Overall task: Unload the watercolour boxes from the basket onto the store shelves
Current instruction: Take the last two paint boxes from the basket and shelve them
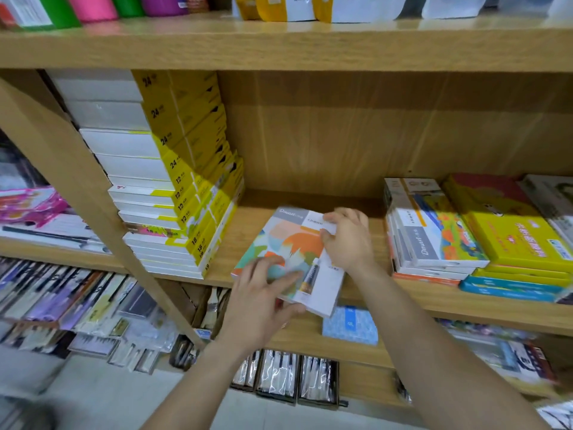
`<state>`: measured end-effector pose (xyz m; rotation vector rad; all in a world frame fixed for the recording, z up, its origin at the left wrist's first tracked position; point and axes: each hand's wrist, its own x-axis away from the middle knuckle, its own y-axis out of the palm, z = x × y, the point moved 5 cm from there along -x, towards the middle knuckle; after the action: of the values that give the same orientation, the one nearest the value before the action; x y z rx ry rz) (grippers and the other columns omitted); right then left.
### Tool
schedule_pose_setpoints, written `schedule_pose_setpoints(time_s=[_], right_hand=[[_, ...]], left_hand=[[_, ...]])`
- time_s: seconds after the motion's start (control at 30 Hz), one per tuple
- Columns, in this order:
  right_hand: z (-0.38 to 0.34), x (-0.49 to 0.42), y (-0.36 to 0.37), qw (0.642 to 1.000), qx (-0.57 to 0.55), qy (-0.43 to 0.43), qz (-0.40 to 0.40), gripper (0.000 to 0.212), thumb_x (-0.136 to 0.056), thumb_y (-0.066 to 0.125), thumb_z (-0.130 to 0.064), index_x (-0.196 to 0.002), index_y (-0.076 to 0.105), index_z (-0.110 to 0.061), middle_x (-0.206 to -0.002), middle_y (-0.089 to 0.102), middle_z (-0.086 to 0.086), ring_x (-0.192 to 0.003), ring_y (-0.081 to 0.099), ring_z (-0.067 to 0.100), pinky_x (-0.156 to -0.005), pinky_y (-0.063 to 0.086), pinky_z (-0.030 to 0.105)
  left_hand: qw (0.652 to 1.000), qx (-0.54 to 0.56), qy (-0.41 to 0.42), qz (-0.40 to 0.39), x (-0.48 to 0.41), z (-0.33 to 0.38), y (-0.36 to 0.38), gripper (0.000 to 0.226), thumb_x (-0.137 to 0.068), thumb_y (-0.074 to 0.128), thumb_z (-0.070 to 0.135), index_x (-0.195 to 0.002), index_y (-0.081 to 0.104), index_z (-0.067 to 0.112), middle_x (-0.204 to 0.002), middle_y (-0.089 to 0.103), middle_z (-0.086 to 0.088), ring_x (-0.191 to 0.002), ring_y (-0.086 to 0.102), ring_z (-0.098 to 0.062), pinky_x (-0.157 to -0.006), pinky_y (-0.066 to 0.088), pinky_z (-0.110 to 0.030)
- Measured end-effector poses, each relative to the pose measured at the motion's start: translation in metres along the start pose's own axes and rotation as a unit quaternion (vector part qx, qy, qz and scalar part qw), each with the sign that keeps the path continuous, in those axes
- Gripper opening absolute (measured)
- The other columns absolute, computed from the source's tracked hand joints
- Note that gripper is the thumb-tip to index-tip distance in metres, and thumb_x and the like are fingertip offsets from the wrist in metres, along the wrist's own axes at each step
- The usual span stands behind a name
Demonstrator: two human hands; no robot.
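Stock on your wooden middle shelf (310, 209): one flat watercolour box with a pastel orange-and-teal cover (291, 243), lying at an angle in the gap between a tall stack of yellow-and-white boxes (186, 193) and a shorter pile of grey-and-white boxes (431, 231). Counts within the stacks are hard to settle; the basket is out of view. Your left hand (263, 302), fingers spread, pinches its near corner. Your right hand (347, 237), loosely curled, grips its far right edge.
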<state>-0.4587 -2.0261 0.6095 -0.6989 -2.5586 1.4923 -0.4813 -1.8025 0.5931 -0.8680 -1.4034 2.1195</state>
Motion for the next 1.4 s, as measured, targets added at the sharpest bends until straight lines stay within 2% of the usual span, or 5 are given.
schedule_pose_setpoints(time_s=[0.43,0.63,0.8,1.03,1.4], right_hand=[[0.012,0.079,-0.004,0.998,-0.024,-0.040,-0.043,0.054,-0.098,0.054,-0.030,-0.150,0.051,-0.016,-0.160,0.043,0.000,-0.145,0.042,0.023,-0.116,0.034,0.032],[0.044,0.132,-0.061,0.994,-0.050,-0.058,0.075,0.036,-0.091,0.057,-0.026,-0.123,0.071,-0.015,-0.126,0.064,0.000,-0.119,0.060,0.020,-0.103,0.045,0.029],[0.087,0.151,-0.119,0.976,0.043,-0.005,0.215,0.045,-0.082,0.060,-0.022,-0.125,0.069,-0.012,-0.129,0.061,0.014,-0.114,0.057,0.036,-0.094,0.051,0.047],[0.116,0.143,-0.124,0.984,0.131,0.016,0.115,0.061,-0.082,0.063,-0.023,-0.143,0.058,-0.019,-0.149,0.054,0.008,-0.132,0.050,0.034,-0.099,0.049,0.049],[0.099,0.141,-0.131,0.984,0.173,0.047,0.013,0.063,-0.092,0.059,-0.038,-0.152,0.045,-0.025,-0.160,0.040,0.002,-0.144,0.035,0.029,-0.111,0.041,0.047]], left_hand=[[0.988,-0.027,-0.139,-0.057,-0.089,-0.018,0.025,0.083,-0.074,0.052,0.087,-0.148,0.043,0.050,-0.165,0.034,0.007,-0.153,0.022,-0.031,-0.120,0.030,-0.049],[0.993,0.061,-0.093,-0.030,-0.089,0.021,0.025,0.063,-0.088,0.067,0.052,-0.146,0.051,0.032,-0.154,0.048,0.001,-0.143,0.041,-0.027,-0.115,0.035,-0.041],[0.967,0.236,-0.037,-0.093,-0.099,0.115,0.046,0.094,-0.077,0.046,0.081,-0.156,0.034,0.031,-0.156,0.050,0.002,-0.141,0.047,-0.022,-0.109,0.042,-0.035],[0.963,0.253,-0.022,-0.094,-0.127,0.166,0.071,0.064,-0.098,0.042,0.065,-0.153,0.036,0.034,-0.136,0.067,0.000,-0.113,0.065,-0.023,-0.075,0.040,-0.030],[0.991,0.116,-0.011,-0.066,-0.110,0.164,0.027,0.064,-0.097,0.049,0.057,-0.153,0.038,0.028,-0.141,0.064,-0.006,-0.125,0.060,-0.034,-0.089,0.048,-0.039]])
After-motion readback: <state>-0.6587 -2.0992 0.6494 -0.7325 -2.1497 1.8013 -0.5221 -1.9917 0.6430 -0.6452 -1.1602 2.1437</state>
